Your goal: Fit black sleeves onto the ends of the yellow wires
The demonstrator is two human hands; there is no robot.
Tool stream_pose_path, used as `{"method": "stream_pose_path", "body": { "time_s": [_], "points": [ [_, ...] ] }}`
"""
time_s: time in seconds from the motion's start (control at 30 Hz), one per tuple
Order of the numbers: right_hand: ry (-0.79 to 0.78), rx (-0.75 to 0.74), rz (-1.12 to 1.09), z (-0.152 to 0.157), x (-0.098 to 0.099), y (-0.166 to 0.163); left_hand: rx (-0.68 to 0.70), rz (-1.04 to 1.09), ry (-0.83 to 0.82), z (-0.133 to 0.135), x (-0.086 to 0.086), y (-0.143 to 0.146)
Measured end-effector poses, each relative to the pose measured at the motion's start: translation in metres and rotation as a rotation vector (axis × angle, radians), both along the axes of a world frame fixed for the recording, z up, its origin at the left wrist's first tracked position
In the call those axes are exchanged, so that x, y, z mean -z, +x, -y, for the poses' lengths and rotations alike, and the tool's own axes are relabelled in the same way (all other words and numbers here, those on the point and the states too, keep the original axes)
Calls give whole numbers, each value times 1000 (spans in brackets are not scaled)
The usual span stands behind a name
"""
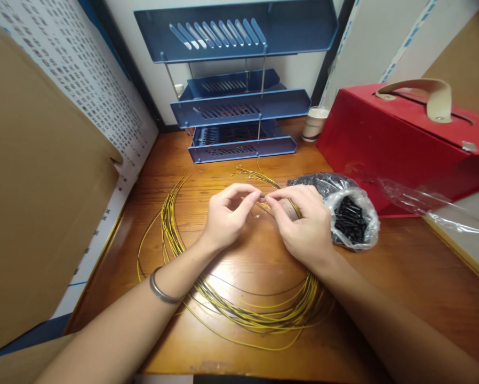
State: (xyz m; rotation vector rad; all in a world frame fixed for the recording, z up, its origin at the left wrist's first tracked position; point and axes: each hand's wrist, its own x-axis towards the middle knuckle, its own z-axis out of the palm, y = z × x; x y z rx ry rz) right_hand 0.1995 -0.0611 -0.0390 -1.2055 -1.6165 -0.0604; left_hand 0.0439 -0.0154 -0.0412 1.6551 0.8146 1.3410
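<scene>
Above the middle of the table, my left hand (pixel 227 214) is closed in a pinch on a small dark piece (pixel 262 197). My right hand (pixel 306 224) meets it there, thumb and forefinger pinched together, with yellow and black wire running at its fingers. The exact join between the fingertips is too small to make out. A loose coil of thin yellow and black wires (pixel 255 314) lies in a wide ring beneath both forearms. Fine wire ends (pixel 245 172) fan out beyond my hands. Beside my right hand sits an open clear plastic bag (pixel 373 226) of small black pieces (pixel 349 220).
A blue tiered tray rack (pixel 241 109) stands at the back, with a paper cup (pixel 314 124) to its right. A red box with a beige handle (pixel 403 144) takes up the right side. Cardboard (pixel 43 186) walls off the left. Clear plastic film (pixel 435 205) stretches near the box.
</scene>
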Motion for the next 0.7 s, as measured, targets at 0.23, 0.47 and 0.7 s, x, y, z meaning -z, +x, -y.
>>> {"method": "stream_pose_path", "body": {
  "time_s": [0.23,0.47,0.7],
  "points": [
    [17,22,15,-1,0,1,-21,41,-12,0,0,0],
    [15,-22,27,0,1,1,16,29,-1,0,0,1],
    [20,-2,33,-1,1,2,29,74,-57,0,-2,2]
  ]
}}
